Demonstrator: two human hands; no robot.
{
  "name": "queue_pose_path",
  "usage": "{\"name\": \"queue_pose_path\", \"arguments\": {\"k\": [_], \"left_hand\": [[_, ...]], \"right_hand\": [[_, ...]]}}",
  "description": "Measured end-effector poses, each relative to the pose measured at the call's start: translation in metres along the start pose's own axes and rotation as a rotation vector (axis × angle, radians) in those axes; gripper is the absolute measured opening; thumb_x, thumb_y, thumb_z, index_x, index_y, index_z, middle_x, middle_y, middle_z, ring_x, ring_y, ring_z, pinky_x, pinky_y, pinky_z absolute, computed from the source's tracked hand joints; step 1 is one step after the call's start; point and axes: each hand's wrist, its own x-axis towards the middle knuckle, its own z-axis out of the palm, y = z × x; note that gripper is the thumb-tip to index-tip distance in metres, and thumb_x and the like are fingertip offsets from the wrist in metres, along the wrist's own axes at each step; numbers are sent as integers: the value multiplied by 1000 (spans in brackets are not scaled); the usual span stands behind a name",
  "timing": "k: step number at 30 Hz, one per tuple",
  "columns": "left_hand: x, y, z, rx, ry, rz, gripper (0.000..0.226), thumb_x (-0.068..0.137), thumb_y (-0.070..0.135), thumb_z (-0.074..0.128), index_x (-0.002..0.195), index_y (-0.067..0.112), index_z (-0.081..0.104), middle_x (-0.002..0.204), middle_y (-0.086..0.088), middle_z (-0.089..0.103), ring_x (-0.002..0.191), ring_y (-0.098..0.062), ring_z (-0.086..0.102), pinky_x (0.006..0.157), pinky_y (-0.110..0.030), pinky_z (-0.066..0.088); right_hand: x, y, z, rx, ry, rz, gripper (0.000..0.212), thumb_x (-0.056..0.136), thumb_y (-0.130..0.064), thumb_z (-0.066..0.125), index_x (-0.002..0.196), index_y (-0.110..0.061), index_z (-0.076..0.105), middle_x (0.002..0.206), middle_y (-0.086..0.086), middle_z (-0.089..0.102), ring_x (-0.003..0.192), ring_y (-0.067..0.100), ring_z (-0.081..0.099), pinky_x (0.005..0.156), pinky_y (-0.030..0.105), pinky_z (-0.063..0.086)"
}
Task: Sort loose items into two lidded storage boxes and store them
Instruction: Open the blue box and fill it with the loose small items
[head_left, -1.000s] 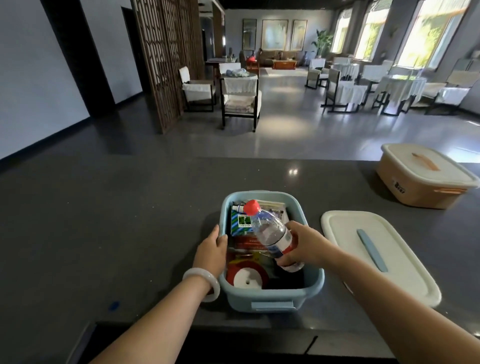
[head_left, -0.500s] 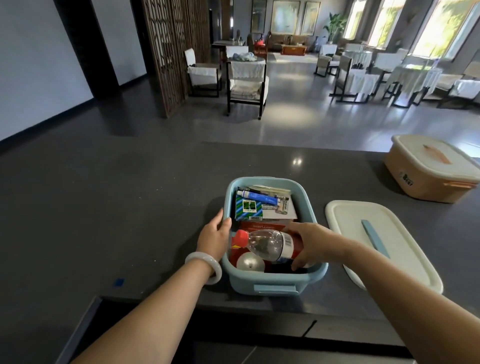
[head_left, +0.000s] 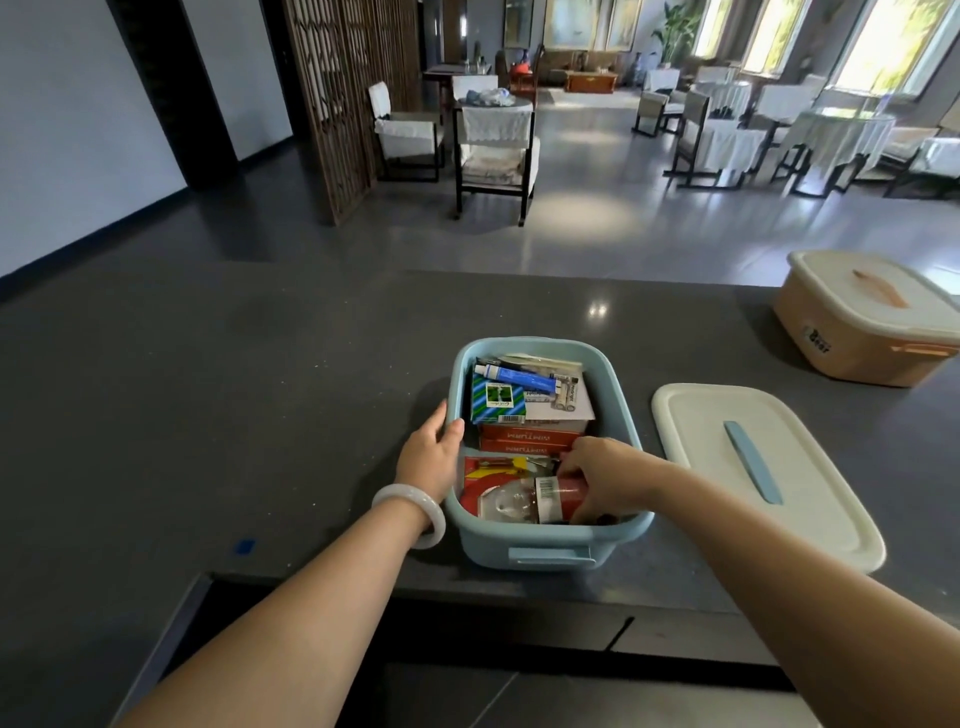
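Observation:
An open light-blue storage box (head_left: 621, 410) stands near the counter's front edge, filled with a blue tube, a green striped carton, orange-red cartons and a red packet. A clear plastic bottle (head_left: 524, 500) lies on its side along the box's near end. My right hand (head_left: 605, 478) reaches into the box and grips the bottle's base end. My left hand (head_left: 431, 452) holds the box's left rim, thumb hooked over the edge. The box's white lid (head_left: 810, 488) with a blue handle lies flat to the right. A lidded orange box (head_left: 862, 317) sits at the far right.
The dark counter (head_left: 260, 395) stretches wide to the left, with a small blue mark (head_left: 244, 546) near its front edge. Beyond it is a hall with chairs (head_left: 493, 150) and cloth-covered tables.
The bottle went from tilted upright above the box to lying on its side inside, pushed lower at the near end. My right hand followed it down; my left hand stayed on the rim.

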Motion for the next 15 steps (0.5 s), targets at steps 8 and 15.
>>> {"name": "queue_pose_path", "arguments": {"k": [8,15], "left_hand": [[0,0,0,-7,-8,-7,47,102,40,39,147,29,37,127,3,60,75,9,50,57,-10,36],[0,0,0,3,-17,-9,47,102,40,39,148,29,36,131,2,58,77,6,51,60,-10,36]], "right_hand": [[4,-1,8,7,40,1,42,74,-42,77,110,-25,67,109,-4,62,96,14,55,87,27,46],[2,-1,11,-35,56,-31,44,77,-45,73,116,-26,64,114,-3,57,106,17,46,95,31,42]]}}
